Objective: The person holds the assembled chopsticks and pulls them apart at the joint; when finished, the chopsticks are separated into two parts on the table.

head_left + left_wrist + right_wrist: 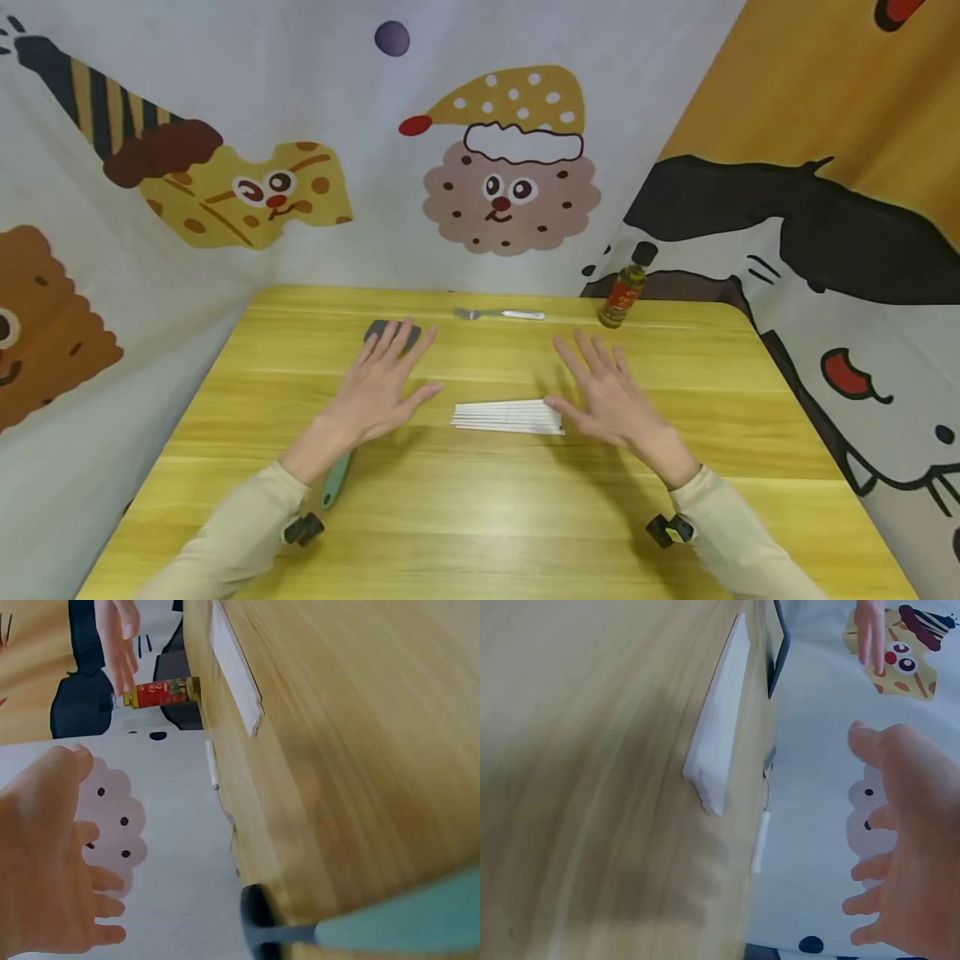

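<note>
Fingers spread, my left hand is held above the table, over a spatula with a green handle and a dark grey head. That hand hides the spatula's middle in the head view. My right hand, also with straight, spread fingers, hovers near the right end of a row of thin white sticks. The sticks lie side by side; their exact kind is unclear. Both wrist views show the hands raised off the tabletop, holding nothing.
A fork with a white handle lies near the table's far edge. To its right stands an upright bottle of yellowish liquid with a red label and dark cap. Behind the wooden table hangs a cartoon-printed cloth.
</note>
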Demonstrator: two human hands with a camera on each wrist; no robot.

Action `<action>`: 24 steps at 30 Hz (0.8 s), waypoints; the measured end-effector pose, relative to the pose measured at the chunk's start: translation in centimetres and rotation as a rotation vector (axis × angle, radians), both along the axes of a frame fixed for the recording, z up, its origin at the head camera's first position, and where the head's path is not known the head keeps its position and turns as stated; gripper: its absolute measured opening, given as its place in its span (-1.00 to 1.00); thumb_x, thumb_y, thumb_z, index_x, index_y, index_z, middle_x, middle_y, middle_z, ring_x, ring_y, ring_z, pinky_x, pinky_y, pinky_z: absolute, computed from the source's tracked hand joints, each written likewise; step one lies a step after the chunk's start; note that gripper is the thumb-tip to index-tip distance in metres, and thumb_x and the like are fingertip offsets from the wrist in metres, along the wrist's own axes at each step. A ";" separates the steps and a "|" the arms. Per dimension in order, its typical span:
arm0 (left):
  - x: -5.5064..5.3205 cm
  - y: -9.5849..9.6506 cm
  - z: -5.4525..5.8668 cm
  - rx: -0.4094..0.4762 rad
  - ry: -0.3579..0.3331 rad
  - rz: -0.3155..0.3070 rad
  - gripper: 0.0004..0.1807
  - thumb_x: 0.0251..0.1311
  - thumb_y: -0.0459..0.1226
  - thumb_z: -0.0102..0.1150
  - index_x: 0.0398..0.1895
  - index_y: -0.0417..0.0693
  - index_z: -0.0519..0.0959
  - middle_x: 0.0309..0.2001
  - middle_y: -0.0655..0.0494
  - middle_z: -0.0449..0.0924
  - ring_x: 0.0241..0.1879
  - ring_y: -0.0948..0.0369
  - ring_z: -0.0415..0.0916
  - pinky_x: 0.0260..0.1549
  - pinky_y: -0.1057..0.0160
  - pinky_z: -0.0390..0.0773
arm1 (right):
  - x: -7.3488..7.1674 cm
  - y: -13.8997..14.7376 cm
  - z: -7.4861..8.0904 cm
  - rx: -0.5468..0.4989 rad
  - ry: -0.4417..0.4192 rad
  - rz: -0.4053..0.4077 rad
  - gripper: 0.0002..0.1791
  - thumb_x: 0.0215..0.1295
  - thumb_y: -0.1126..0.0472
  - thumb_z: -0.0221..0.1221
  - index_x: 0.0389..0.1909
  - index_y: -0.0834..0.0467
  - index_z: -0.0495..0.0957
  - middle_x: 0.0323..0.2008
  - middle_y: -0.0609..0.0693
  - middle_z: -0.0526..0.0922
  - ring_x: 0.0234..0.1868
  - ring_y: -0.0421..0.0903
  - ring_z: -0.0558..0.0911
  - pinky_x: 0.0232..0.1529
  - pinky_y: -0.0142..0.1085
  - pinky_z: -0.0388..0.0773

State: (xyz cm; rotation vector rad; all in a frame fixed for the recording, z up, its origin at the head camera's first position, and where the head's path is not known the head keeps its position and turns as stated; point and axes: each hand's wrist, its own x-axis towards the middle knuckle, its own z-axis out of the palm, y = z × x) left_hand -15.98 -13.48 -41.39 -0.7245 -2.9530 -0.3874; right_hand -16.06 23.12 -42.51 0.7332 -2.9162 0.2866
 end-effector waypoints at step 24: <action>-3.0 6.1 -5.2 0.346 -0.284 -0.100 -0.56 0.43 -0.24 0.14 0.30 -0.22 0.48 0.14 -0.14 0.54 0.13 -0.03 0.56 0.17 0.04 0.60 | -2.7 -4.0 -5.2 -0.184 -0.027 0.036 -0.46 0.21 0.15 0.43 0.21 0.15 0.58 0.03 0.17 0.65 -0.10 0.07 0.66 -0.12 -0.03 0.69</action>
